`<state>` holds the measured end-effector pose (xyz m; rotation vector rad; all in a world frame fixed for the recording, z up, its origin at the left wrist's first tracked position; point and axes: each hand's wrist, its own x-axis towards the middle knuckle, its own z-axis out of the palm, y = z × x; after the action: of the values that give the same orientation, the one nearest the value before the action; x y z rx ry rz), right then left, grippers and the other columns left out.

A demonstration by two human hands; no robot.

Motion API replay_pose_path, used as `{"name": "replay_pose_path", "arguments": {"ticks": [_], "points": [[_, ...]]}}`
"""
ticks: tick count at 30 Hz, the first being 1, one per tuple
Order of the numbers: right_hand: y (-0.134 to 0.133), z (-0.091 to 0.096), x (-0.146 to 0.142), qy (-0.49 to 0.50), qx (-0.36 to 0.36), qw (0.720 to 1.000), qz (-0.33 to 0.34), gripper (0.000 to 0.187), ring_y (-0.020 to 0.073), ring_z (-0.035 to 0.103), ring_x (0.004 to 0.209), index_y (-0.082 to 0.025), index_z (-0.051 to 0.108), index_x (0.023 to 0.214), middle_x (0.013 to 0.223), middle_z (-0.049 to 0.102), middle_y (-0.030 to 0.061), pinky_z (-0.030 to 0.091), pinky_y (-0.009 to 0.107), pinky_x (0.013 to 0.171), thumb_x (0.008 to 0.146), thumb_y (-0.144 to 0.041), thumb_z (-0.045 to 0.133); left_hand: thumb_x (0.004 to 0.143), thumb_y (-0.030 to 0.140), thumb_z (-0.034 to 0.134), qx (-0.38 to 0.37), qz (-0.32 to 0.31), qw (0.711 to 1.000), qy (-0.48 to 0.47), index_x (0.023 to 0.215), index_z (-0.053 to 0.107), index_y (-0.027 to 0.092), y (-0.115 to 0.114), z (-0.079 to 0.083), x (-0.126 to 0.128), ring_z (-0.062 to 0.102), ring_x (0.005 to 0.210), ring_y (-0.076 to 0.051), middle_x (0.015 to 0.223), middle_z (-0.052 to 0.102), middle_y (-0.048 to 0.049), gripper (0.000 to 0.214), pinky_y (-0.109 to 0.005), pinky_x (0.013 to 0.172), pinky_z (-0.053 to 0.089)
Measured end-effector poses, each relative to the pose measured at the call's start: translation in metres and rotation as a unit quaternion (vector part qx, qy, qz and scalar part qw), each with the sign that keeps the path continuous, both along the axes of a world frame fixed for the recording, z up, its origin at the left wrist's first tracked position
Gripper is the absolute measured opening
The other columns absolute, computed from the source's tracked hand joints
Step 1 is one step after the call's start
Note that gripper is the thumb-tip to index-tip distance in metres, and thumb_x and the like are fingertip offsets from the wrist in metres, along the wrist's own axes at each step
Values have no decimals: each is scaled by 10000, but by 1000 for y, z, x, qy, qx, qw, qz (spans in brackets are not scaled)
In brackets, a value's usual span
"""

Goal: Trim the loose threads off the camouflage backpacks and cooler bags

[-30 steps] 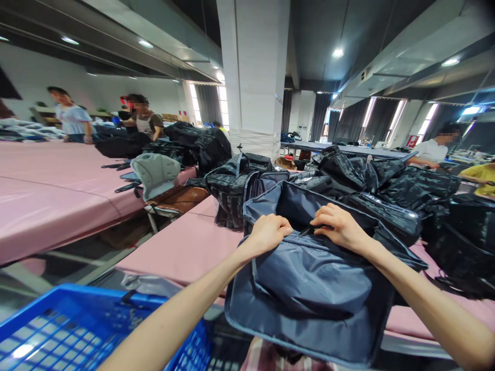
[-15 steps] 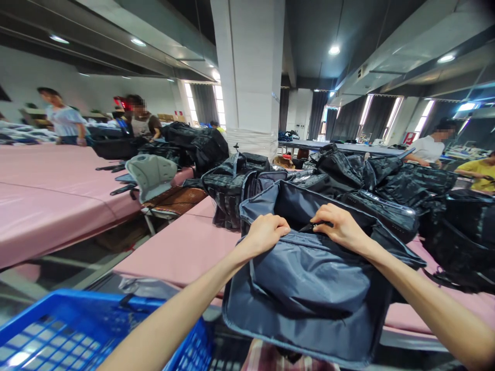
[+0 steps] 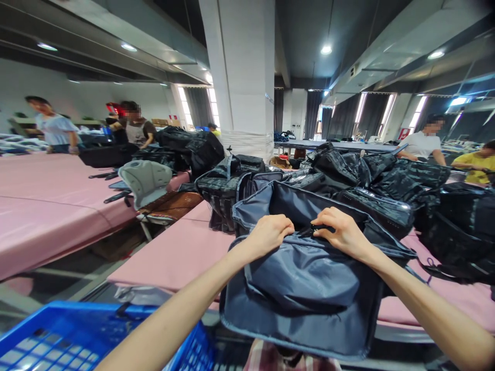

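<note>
An open backpack [image 3: 297,319] lies in front of me, its blue-grey lining facing up and its front panel folded down towards my lap. A gathered lining pocket [image 3: 305,275] bulges on that panel. My left hand [image 3: 270,233] is closed, its fingers gripping the pocket's top edge. Just to its right, my right hand [image 3: 338,230] pinches a small black piece at the same edge; it looks like a zipper pull, though the fingers partly cover it. The backpack's inside behind my hands is dark.
Several dark camouflage backpacks [image 3: 222,188] are piled along the pink table [image 3: 166,252]. A blue plastic basket [image 3: 93,330] stands low at my left. Beyond it are a grey chair [image 3: 145,180] and another pink table [image 3: 42,206]. Several people work farther off.
The view has turned slightly right, so the surroundings sit farther left. Both hands have shifted slightly right along the pocket edge, still gripping. A co-worker in white at the right has straightened.
</note>
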<state>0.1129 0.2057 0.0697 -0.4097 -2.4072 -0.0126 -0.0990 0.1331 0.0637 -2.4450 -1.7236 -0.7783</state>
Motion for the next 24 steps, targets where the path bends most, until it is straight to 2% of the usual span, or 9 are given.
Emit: {"name": "replay_pose_path", "arguments": {"ticks": [9, 15, 20, 24], "points": [[-7, 4, -13, -26, 91, 995, -15, 90, 167, 488, 752, -183, 624, 879, 808, 597, 42, 423, 297, 675, 790, -198, 618, 889, 224, 410, 111, -32, 991, 66, 850, 604, 156, -10, -7, -5, 568, 689, -123, 836, 624, -44, 209, -211, 598, 396], [-5, 3, -10, -21, 97, 994, -40, 86, 169, 493, 760, -183, 626, 881, 818, 599, 43, 422, 295, 678, 801, -211, 609, 880, 192, 440, 96, -17, 995, -38, 815, 600, 161, -12, -7, -10, 570, 745, -110, 826, 616, -23, 176, -198, 679, 414], [-3, -1, -9, -11, 95, 995, -41, 77, 170, 492, 758, -183, 631, 868, 818, 605, 38, 421, 296, 674, 797, -206, 613, 870, 212, 467, 102, -9, 994, 26, 910, 636, 181, -14, -11, -15, 587, 771, -126, 888, 644, -33, 177, -210, 654, 409], [-1, -2, -7, 8, 84, 996, -40, 67, 169, 495, 745, -197, 633, 863, 812, 609, 39, 422, 299, 664, 813, -214, 591, 858, 226, 494, 90, 0, 994, 68, 930, 648, 203, -14, -5, -9, 591, 784, -127, 893, 650, -29, 171, -209, 638, 395]]}}
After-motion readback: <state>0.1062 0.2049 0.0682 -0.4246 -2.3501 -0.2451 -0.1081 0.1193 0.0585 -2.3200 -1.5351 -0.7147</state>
